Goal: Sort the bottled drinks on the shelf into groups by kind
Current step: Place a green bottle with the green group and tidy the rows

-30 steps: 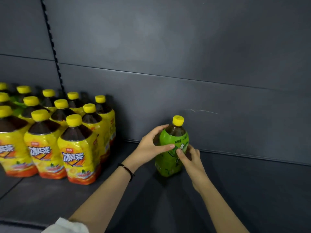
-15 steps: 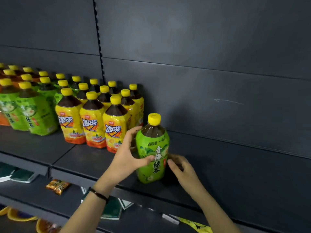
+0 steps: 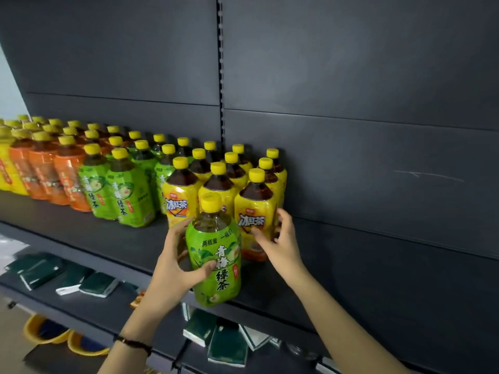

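Green bottle (image 3: 216,255) at shelf (image 3: 378,287) front edge, before yellow bottles (image 3: 256,211). Left hand (image 3: 175,268) wraps its label; right hand (image 3: 280,238) spread, empty. Full, likely heavy, film slick: grip mid-body with 1 hand, support base.

I am seeing a green-label bottle (image 3: 216,255) with a yellow cap standing upright at the front edge of the shelf (image 3: 378,279), dark tea showing at its neck. Behind it the yellow-label bottles (image 3: 221,182) are sitting in a tight block. To their left the green-label group (image 3: 127,193) is lining up, then the orange-label bottles (image 3: 51,176) beyond, all upright, all yellow-capped.
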